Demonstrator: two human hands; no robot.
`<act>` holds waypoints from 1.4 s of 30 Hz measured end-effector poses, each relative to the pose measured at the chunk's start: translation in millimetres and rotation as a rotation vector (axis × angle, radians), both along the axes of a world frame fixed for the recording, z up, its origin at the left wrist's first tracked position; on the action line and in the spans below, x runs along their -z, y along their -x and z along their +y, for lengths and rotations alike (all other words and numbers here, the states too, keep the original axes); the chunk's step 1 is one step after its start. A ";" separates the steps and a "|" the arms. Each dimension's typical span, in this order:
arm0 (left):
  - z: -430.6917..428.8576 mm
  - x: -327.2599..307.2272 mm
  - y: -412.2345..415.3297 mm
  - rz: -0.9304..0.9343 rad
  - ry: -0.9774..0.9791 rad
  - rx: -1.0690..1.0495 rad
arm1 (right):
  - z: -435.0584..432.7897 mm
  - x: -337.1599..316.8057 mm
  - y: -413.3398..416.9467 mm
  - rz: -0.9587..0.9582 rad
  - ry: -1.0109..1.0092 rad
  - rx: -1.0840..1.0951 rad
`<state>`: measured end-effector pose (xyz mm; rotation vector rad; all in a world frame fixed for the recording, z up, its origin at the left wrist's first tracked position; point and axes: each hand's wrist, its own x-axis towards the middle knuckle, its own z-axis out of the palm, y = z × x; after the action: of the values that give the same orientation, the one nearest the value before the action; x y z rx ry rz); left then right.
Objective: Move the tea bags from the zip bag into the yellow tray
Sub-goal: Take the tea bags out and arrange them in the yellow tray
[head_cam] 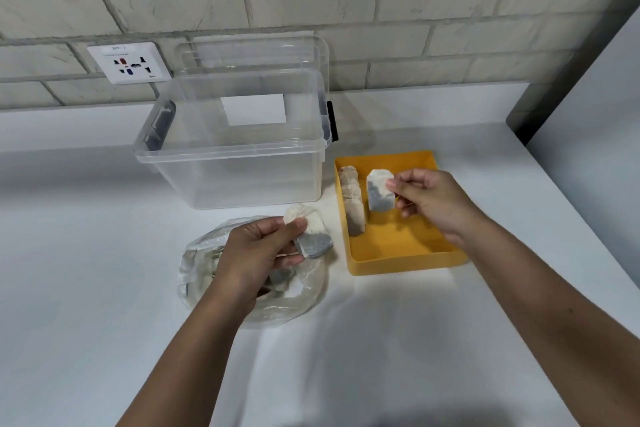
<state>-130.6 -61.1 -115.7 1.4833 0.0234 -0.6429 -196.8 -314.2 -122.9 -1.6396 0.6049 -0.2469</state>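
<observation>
Hands pinch tea bags [380, 194]: right [429, 199] over yellow tray [398, 241] (left [256, 250] over zip bag [195, 265]).

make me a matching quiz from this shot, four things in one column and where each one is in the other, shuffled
Things:
1. right hand
2. left hand
3. row of tea bags
4. clear box

Places:
A. at the back of the counter, near the brick wall
B. over the zip bag, holding a tea bag
C. standing inside the yellow tray, along one wall
D. over the yellow tray, pinching a tea bag

Pairs: 1-D, 2-B, 3-C, 4-A
</observation>
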 end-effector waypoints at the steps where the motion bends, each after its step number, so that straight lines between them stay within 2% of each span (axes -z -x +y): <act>1: 0.3 1.0 -0.7 -0.004 -0.004 -0.002 | -3.6 5.4 -0.2 0.057 0.011 -0.033; 4: -1.6 3.7 -1.7 0.007 -0.006 0.006 | 0.7 26.6 -2.3 0.218 0.002 -0.160; 7: -4.6 5.3 -1.2 0.024 0.001 0.025 | 8.0 40.8 -9.8 0.287 -0.033 -0.207; 20: -10.2 4.7 4.4 0.061 -0.022 0.028 | 14.6 56.9 -28.6 0.254 0.046 -0.137; 25: -10.4 5.9 3.2 0.059 -0.028 0.030 | 17.9 56.4 -27.9 0.316 0.180 -0.210; 33: -8.4 11.5 5.5 0.045 -0.044 0.054 | 19.0 52.4 -30.3 0.275 0.312 -0.195; 37: -8.7 10.4 6.1 0.040 -0.040 0.046 | 23.3 33.7 -23.9 0.198 0.533 -0.122; 39: -10.1 7.1 6.9 0.037 -0.039 0.045 | 34.9 16.3 -16.8 0.077 0.454 -0.109; 42: -12.6 1.5 10.3 0.041 -0.030 0.032 | 56.6 -6.1 -1.5 -0.028 0.225 -0.243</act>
<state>-140.9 -73.7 -117.2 1.5025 0.0407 -0.7014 -195.3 -257.6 -116.7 -1.9053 0.3607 -0.1633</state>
